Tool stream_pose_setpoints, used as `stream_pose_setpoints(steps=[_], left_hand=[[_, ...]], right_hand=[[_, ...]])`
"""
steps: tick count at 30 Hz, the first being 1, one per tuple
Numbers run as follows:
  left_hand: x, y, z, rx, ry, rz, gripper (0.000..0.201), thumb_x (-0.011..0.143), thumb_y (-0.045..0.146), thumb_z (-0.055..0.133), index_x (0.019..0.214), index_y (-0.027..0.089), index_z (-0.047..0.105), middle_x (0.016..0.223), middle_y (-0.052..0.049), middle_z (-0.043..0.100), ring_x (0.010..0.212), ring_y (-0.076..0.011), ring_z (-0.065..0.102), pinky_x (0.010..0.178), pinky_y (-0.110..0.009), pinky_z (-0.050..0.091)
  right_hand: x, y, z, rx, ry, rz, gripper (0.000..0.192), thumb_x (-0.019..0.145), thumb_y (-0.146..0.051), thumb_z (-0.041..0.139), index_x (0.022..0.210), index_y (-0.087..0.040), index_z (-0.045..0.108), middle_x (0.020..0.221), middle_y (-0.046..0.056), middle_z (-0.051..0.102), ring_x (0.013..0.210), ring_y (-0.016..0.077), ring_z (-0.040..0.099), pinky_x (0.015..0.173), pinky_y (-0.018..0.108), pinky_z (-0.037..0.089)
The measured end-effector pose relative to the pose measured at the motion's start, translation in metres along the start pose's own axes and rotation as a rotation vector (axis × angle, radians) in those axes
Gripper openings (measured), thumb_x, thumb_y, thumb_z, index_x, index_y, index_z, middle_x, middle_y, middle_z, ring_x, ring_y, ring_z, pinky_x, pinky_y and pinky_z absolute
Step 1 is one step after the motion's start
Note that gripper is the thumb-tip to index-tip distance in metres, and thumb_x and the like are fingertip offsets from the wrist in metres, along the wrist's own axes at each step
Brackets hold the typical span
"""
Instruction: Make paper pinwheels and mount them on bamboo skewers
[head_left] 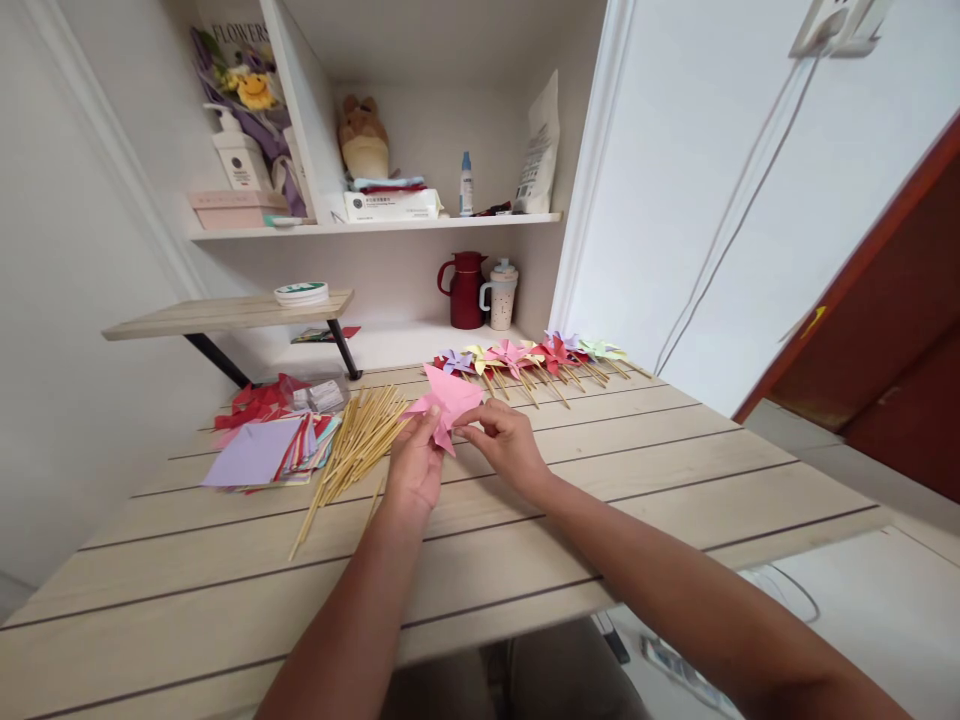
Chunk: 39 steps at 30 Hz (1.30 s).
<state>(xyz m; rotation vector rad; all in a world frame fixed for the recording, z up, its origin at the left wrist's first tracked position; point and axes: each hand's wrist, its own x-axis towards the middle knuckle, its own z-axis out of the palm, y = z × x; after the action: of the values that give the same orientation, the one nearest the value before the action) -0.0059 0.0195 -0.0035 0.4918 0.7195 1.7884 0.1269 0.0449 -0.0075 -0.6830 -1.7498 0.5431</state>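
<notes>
A pink paper pinwheel (452,393) with pointed, partly folded blades is held up above the table between both hands. My left hand (417,462) grips its lower left side, thumb in front near the centre. At the right edge, the fingers of my right hand (504,440) pinch a blade; the fingertips partly cover it. Just left of my left hand lies a loose pile of thin wooden sticks (360,435). A thin stick (374,503) shows beside my left wrist; whether I hold it I cannot tell.
Finished pinwheels on sticks (512,357) lie in a row at the table's back. Square coloured papers (251,452), red paper pieces (259,398) and a clear plastic box (319,395) are at left. A small raised shelf (225,314), a red jug (466,290) and a cup (502,298) stand behind.
</notes>
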Motion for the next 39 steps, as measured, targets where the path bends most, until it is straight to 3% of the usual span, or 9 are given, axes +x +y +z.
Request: stream_pose_setpoints(steps=[5, 12, 18, 39], left_hand=[[-0.0033, -0.0023, 0.0035, 0.05, -0.015, 0.038, 0.03, 0.058, 0.022, 0.093, 0.081, 0.012, 0.076, 0.079, -0.004, 0.075, 0.07, -0.0105, 0.065, 0.068, -0.021, 0.049], [-0.0089, -0.0012, 0.0067, 0.145, -0.056, 0.085, 0.035, 0.055, 0.029, 0.095, 0.081, 0.013, 0.077, 0.08, -0.005, 0.075, 0.073, -0.0124, 0.065, 0.071, -0.023, 0.048], [-0.0091, -0.0023, 0.0056, 0.201, -0.029, 0.107, 0.032, 0.055, 0.031, 0.094, 0.073, 0.013, 0.074, 0.075, -0.002, 0.072, 0.07, -0.0112, 0.063, 0.07, -0.023, 0.046], [-0.0051, -0.004, 0.0039, 0.327, 0.004, 0.178, 0.023, 0.06, 0.024, 0.092, 0.073, 0.012, 0.078, 0.075, -0.006, 0.074, 0.067, -0.0119, 0.065, 0.07, -0.022, 0.049]], right_hand=[[0.0029, -0.0014, -0.0026, 0.039, 0.049, 0.054, 0.017, 0.085, -0.035, 0.074, 0.075, -0.021, 0.076, 0.066, 0.001, 0.058, 0.062, 0.0153, 0.046, 0.06, 0.029, 0.038], [0.0055, 0.0001, -0.0033, 0.081, 0.074, 0.151, 0.018, 0.085, -0.036, 0.072, 0.077, -0.021, 0.076, 0.069, 0.002, 0.062, 0.064, 0.016, 0.049, 0.06, 0.029, 0.039], [0.0055, 0.0017, -0.0055, 0.003, 0.047, 0.137, 0.019, 0.082, -0.036, 0.075, 0.072, -0.02, 0.075, 0.06, -0.002, 0.05, 0.059, 0.0143, 0.043, 0.058, 0.029, 0.033], [0.0085, -0.0011, -0.0065, -0.113, 0.048, 0.037, 0.023, 0.084, -0.035, 0.07, 0.065, -0.02, 0.068, 0.062, 0.0, 0.057, 0.058, 0.0143, 0.044, 0.057, 0.029, 0.036]])
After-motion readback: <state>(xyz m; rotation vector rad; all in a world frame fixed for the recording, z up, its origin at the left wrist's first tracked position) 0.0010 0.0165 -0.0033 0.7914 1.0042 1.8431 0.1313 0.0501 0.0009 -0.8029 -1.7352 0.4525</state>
